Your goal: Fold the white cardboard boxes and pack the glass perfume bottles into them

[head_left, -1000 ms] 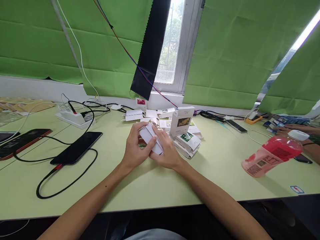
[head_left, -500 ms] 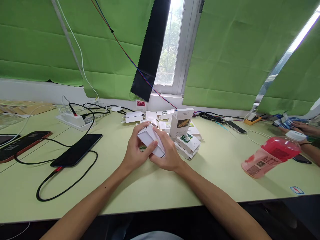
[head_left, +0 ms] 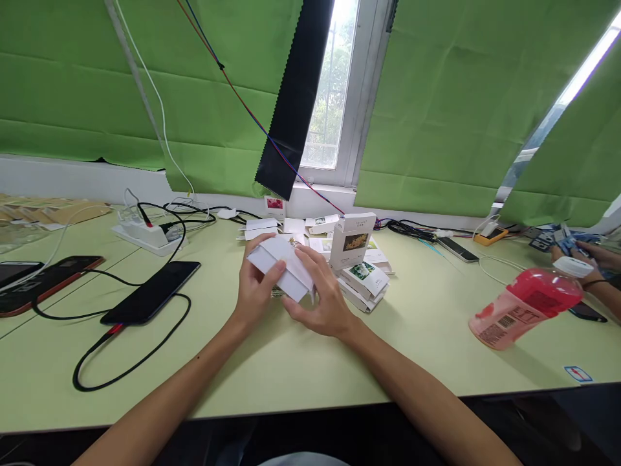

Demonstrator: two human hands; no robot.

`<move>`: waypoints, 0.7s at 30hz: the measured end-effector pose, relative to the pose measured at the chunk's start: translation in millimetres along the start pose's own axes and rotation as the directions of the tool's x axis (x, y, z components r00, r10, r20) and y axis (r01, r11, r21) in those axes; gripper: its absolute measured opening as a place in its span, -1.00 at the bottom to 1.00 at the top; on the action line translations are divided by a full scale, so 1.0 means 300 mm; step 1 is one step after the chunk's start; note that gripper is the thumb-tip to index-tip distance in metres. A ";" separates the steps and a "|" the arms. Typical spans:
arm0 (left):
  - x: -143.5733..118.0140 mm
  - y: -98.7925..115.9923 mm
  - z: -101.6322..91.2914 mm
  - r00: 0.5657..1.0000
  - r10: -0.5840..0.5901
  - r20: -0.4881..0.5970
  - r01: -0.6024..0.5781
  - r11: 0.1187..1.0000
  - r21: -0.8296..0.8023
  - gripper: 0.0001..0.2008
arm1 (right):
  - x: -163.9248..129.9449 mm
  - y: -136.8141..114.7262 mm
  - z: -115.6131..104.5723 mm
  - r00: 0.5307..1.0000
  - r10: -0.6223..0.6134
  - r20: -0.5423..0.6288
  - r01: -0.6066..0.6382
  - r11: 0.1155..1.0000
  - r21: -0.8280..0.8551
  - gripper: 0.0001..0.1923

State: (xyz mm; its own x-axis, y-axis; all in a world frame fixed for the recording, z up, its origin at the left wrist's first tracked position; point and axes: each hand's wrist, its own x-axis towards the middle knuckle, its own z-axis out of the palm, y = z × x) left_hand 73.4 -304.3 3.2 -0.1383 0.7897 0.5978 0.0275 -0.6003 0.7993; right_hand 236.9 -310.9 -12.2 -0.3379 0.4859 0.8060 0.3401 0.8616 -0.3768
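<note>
Both hands are working over the middle of the pale green bench (head_left: 301,362), well back from its near edge, which is running across the bottom of the view with bare surface between it and the wrists. The left hand (head_left: 255,294) is grasping the small white box (head_left: 281,268) from its left end, thumb lying on top and the fingers (head_left: 264,243) curling round the far side. The right hand (head_left: 323,301) is closing on the box's right end, its fingers spreading over the top face. The box is being held tilted, just above the bench surface.

Just to the right of the hands a pile of flat printed cartons (head_left: 366,281) is lying, with one upright carton (head_left: 352,241) standing on it; more white cartons are scattering toward the wall. To the left, a black phone (head_left: 151,292) is resting with a black cable (head_left: 121,359) looping toward the near edge, a red-cased phone (head_left: 46,281) beyond it, and a white power strip (head_left: 145,233) sitting near the back. To the right, open bench is stretching to a pink bottle (head_left: 526,307) lying tilted near the front edge. Another person's hand (head_left: 589,255) is showing at the far right edge.

Green blinds and a window are closing off the room behind the bench.
</note>
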 end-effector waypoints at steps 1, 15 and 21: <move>0.005 -0.001 -0.004 0.999 -0.032 -0.017 0.032 0.999 -0.037 -0.51 | 0.001 -0.002 -0.001 1.000 0.006 0.010 -0.006 1.000 -0.015 -0.12; 0.037 0.043 0.003 0.928 -0.347 -0.140 0.243 0.843 -0.479 -0.62 | -0.003 0.022 0.015 0.990 -0.008 -0.141 0.020 0.997 0.080 -0.56; 0.035 0.066 0.020 0.906 -0.411 -0.103 0.271 0.750 -0.604 -0.60 | 0.008 0.021 0.016 0.951 -0.099 -0.292 0.126 0.989 0.074 -0.66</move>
State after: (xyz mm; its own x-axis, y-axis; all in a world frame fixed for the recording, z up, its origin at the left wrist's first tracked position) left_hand 78.6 -307.2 25.7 -0.2388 0.9489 0.2064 -0.6145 -0.3122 0.7245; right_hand 233.9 -303.6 -14.9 -0.0985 0.3336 0.9375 0.2286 0.9245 -0.3050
